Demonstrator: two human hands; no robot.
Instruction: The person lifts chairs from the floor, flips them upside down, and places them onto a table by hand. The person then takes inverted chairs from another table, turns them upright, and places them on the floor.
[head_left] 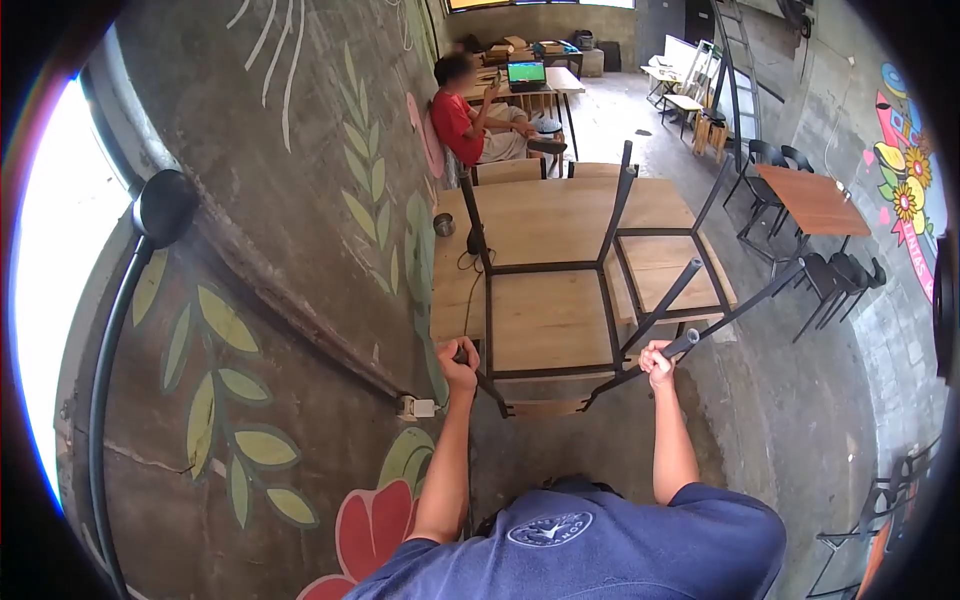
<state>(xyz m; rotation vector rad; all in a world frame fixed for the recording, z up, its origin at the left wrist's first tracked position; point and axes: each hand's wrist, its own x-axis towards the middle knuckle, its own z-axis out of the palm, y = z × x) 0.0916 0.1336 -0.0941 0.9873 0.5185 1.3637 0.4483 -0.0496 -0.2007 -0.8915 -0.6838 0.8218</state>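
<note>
While both arms extend forward, the left hand [460, 358] wraps its fingers [466, 352] fully shut around a black metal leg of an upturned chair [545, 330], and the right hand [657, 362] closes its fingers likewise on a second leg [690, 340]. Just beyond the fingers, the chair's wooden seat lies face-down on the wooden bench [530, 215]. Left of the left hand runs a grey wall [300, 250] painted with leaves. Right of the right hand spreads a concrete floor [800, 400]. Farther off, a seated person [470, 120] faces a laptop [526, 72].
</note>
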